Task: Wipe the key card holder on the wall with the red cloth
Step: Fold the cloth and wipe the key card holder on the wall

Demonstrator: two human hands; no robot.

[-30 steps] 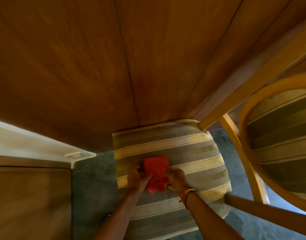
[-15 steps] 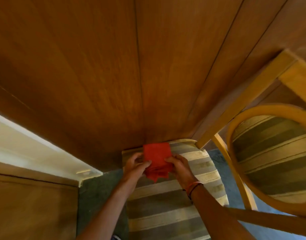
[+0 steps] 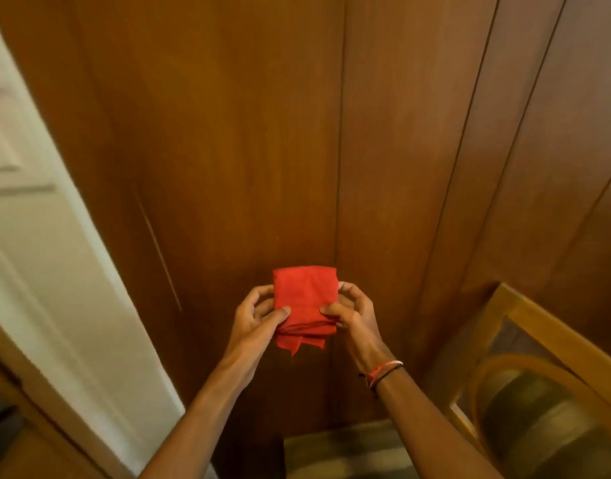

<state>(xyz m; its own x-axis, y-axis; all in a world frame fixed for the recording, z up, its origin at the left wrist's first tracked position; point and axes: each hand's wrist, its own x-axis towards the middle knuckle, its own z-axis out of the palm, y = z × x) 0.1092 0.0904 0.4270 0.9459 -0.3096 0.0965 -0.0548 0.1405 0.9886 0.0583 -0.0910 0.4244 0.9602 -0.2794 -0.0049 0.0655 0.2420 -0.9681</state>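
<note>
A folded red cloth (image 3: 305, 302) is held up in front of the wooden wall panels, between both hands. My left hand (image 3: 259, 316) pinches its left edge with thumb on top. My right hand (image 3: 349, 312) grips its right edge; a red and black band sits on that wrist. Loose cloth corners hang below the fingers. No key card holder is visible in the view; the pale wall strip at the left is blurred.
Brown wooden panelling (image 3: 228, 133) fills the view ahead. A pale wall or door frame (image 3: 55, 254) runs down the left. A striped chair seat (image 3: 335, 451) lies below my arms, and a mirror in a wooden frame (image 3: 539, 392) stands at lower right.
Both hands lifted the red cloth off the striped chair seat and raised it in front of the panelling. The view tilted upward, so the seat dropped to the bottom edge.
</note>
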